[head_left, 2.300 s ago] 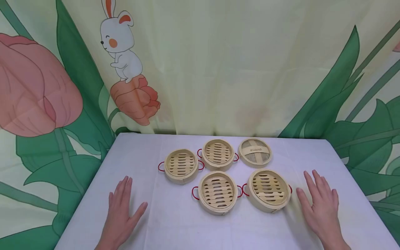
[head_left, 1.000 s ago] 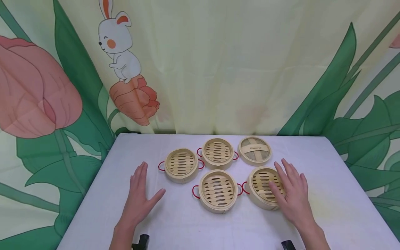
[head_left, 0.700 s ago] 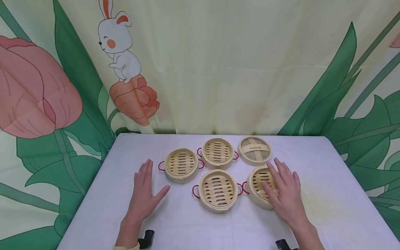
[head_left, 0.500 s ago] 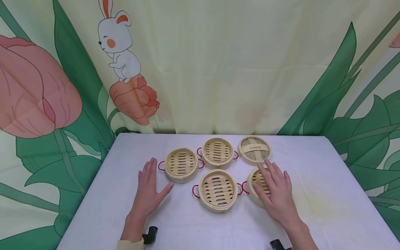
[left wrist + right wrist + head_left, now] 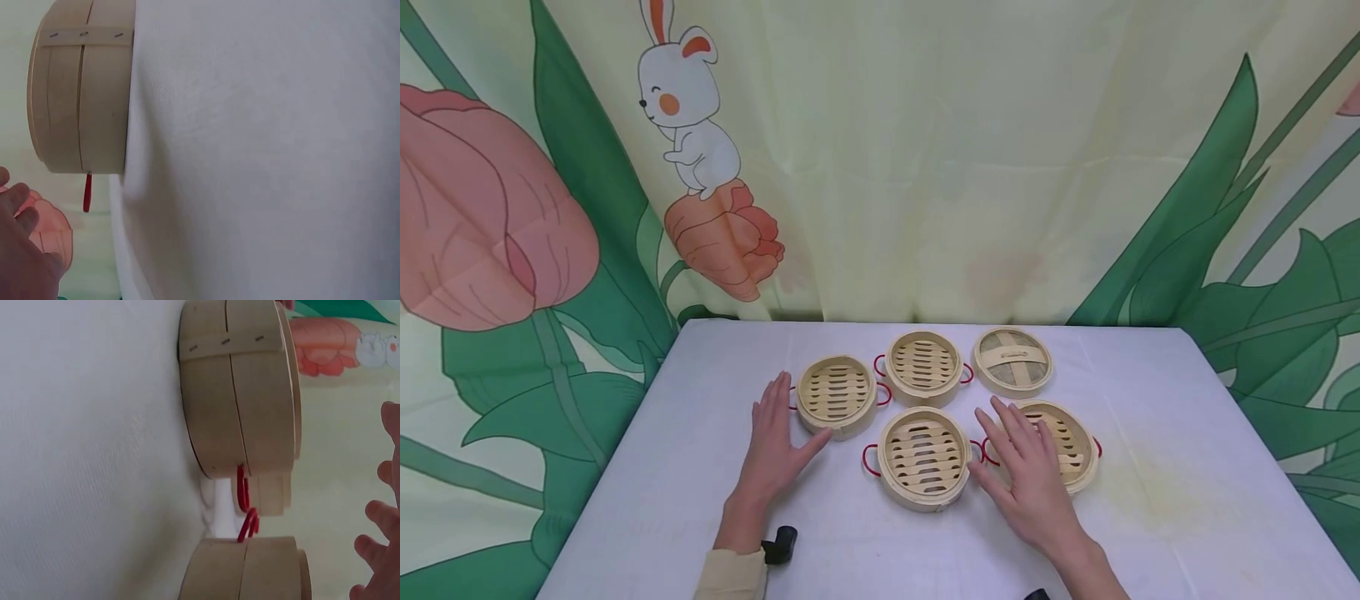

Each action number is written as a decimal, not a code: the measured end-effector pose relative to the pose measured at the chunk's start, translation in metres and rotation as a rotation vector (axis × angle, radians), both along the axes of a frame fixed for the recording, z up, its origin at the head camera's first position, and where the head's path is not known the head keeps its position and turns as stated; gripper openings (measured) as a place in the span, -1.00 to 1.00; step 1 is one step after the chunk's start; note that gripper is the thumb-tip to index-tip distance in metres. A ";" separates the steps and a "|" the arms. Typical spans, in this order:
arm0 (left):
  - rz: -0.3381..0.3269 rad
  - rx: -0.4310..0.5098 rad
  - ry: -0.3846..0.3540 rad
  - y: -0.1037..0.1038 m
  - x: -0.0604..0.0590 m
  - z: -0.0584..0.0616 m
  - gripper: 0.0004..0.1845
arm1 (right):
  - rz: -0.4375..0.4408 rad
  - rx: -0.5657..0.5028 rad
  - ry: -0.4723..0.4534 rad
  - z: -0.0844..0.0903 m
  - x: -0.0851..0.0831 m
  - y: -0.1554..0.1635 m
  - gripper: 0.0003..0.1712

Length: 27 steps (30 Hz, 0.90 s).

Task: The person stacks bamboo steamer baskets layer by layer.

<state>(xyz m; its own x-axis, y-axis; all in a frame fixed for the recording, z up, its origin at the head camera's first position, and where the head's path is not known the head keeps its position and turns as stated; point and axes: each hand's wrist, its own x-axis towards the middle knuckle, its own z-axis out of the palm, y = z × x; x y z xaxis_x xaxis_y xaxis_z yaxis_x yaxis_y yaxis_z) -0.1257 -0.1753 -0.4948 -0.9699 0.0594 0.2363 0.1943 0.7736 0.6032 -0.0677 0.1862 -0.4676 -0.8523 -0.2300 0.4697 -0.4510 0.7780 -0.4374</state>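
Observation:
My left hand (image 5: 775,454) hovers with fingers extended beside the left bamboo steamer basket (image 5: 837,429), covering part of its red handle. Its thumb is near the basket's front; contact cannot be told. My right hand (image 5: 1026,479), fingers spread, is above the table between the front middle steamer basket (image 5: 924,500) and the right steamer basket (image 5: 1086,479), hiding part of the latter. In the right wrist view its fingers (image 5: 381,515) stand apart from the basket walls. A third basket (image 5: 922,396) sits at the back, beside a woven bamboo lid (image 5: 1012,354). Neither hand holds anything.
The baskets stand close together on a white-covered table (image 5: 647,500). A curtain (image 5: 910,167) printed with a rabbit and tulips hangs behind the back edge. A black device (image 5: 781,546) is at the left wrist.
Both hands have come inward: the left moved right and forward to the left basket, and the right moved left across the right basket toward the front middle one. The baskets and lid stay put.

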 end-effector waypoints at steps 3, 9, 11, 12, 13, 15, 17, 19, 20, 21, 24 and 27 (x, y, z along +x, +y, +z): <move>-0.006 0.026 -0.039 0.003 -0.004 0.000 0.19 | 0.033 0.003 0.012 -0.002 0.001 -0.005 -0.21; -0.020 0.084 -0.138 0.007 -0.010 -0.001 0.25 | 0.105 0.007 0.072 -0.006 0.003 -0.013 -0.24; -0.024 0.100 -0.168 0.008 -0.012 -0.002 0.27 | 0.118 0.012 0.077 -0.007 0.004 -0.014 -0.26; -0.023 0.101 -0.182 0.008 -0.013 -0.002 0.28 | 0.124 0.012 0.075 -0.008 0.004 -0.015 -0.26; -0.023 0.099 -0.194 0.008 -0.014 -0.003 0.29 | 0.128 0.015 0.073 -0.008 0.004 -0.015 -0.26; -0.025 0.096 -0.208 0.008 -0.016 -0.003 0.30 | 0.133 0.018 0.061 -0.010 0.005 -0.016 -0.25; -0.029 0.102 -0.217 0.008 -0.018 -0.003 0.31 | 0.143 0.023 0.044 -0.012 0.005 -0.017 -0.24; -0.035 0.109 -0.227 0.007 -0.020 -0.002 0.32 | 0.151 0.033 0.030 -0.014 0.006 -0.017 -0.22; -0.038 0.117 -0.233 0.007 -0.021 -0.002 0.33 | 0.157 0.036 0.019 -0.015 0.006 -0.018 -0.21; -0.040 0.125 -0.239 0.007 -0.022 -0.001 0.34 | 0.161 0.043 0.013 -0.016 0.006 -0.018 -0.20; -0.039 0.142 -0.264 0.006 -0.023 0.000 0.37 | 0.163 0.062 -0.006 -0.018 0.007 -0.018 -0.16; -0.040 0.161 -0.269 0.004 -0.025 -0.002 0.39 | 0.164 0.070 -0.028 -0.020 0.008 -0.019 -0.16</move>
